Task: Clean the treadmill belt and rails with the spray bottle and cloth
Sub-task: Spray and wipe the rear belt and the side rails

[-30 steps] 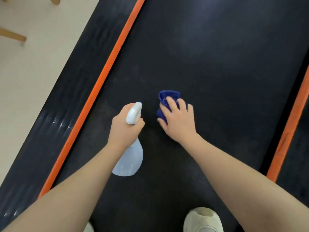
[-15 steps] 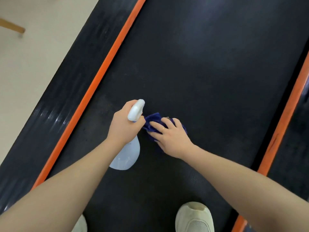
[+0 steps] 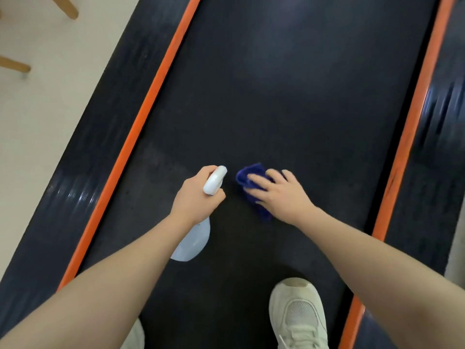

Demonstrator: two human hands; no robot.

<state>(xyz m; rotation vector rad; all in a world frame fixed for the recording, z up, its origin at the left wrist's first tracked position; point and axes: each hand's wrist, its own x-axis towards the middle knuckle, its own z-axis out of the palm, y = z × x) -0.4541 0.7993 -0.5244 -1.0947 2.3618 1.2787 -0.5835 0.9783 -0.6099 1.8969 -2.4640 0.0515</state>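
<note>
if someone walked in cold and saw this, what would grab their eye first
Probably the two hands in the middle of the dark treadmill belt: the right hand presses a bright blue cloth flat on the belt, and the left hand beside it grips a white spray bottle. Next come the orange strips running along both edges of the belt, and a pale sneaker standing on the belt at the bottom.

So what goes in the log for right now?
left hand: holds spray bottle | right hand: presses blue cloth on belt
</note>
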